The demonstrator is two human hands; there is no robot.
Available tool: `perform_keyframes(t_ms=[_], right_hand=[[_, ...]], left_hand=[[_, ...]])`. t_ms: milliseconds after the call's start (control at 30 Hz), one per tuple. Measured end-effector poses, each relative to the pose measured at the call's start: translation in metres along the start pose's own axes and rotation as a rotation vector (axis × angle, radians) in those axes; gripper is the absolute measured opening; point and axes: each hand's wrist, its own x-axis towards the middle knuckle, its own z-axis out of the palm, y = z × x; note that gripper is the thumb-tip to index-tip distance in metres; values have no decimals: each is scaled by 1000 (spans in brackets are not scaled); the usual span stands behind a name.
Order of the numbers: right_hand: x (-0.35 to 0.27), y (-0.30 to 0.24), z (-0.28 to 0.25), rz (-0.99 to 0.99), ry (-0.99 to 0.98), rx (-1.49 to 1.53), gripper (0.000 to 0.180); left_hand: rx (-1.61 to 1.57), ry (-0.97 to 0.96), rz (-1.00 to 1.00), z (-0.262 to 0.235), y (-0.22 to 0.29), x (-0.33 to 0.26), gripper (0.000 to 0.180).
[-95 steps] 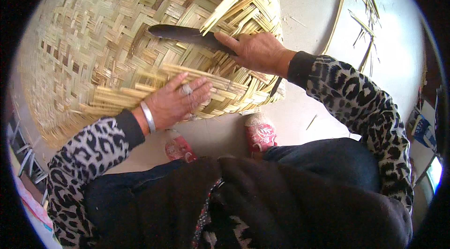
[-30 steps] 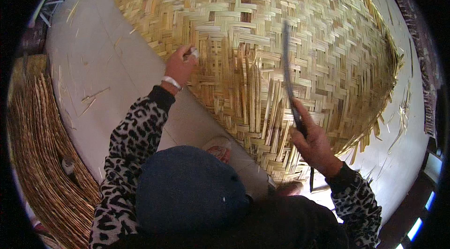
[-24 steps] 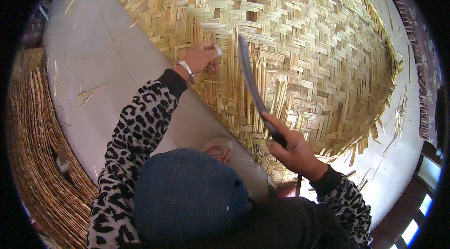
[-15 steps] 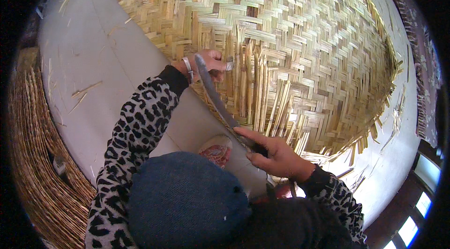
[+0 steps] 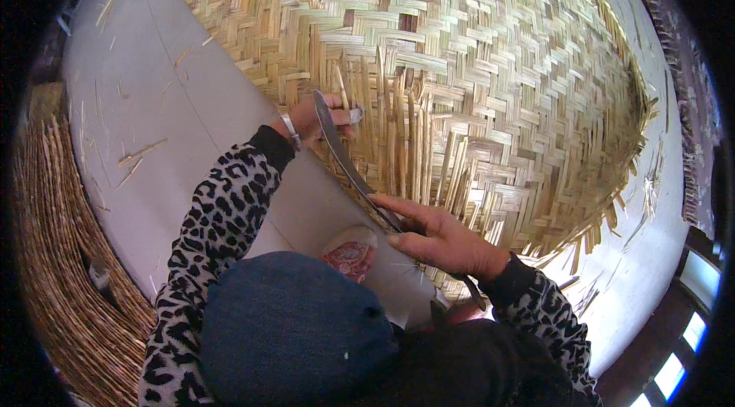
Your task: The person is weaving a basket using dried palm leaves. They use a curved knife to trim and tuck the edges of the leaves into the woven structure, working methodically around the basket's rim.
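My right hand (image 5: 440, 238) is closed round the handle of a long curved knife (image 5: 339, 148), its blade slanting up and left across the mat's near edge. Beyond the blade tip, my left hand (image 5: 325, 117) pinches a split bamboo strip (image 5: 342, 89) at that edge. One of its fingers has a white wrapping, and a bracelet is on the wrist. The big woven bamboo mat (image 5: 528, 101) spreads out in front of me. Several loose strip ends (image 5: 406, 131) stick up from its near side, right of my left hand. The blade partly hides my left hand.
A stack of long brown strips (image 5: 69, 238) lies curved at the far left. Bits of bamboo (image 5: 140, 153) are scattered on the pale floor (image 5: 145, 62). My patterned shoe (image 5: 351, 254) is just below the mat's edge, beside my blue-clad knee (image 5: 298, 323).
Both hands have shifted a little left along the mat's edge, and the knife has moved with my right hand. A strip now stands out apart from the others by my left hand.
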Motion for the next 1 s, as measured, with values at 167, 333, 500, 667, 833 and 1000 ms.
perform_keyframes(t_ms=[167, 333, 500, 667, 833, 1000], right_hand=[[10, -9, 1, -17, 50, 30, 60], [12, -17, -5, 98, 126, 152, 58], [7, -15, 0, 72, 58, 209, 59], [7, -11, 6, 30, 52, 173, 59], [5, -12, 0, 102, 93, 180, 58], [9, -3, -11, 144, 205, 146, 58]], left_hand=[[146, 204, 0, 10, -13, 10, 28], [-16, 257, 52, 3, -25, 13, 27], [-181, 85, 75, 4, -16, 1, 28], [-130, 97, 92, 16, -5, -7, 27], [-9, 260, 108, 17, -14, 0, 28], [-7, 364, 56, 24, -25, -7, 23]])
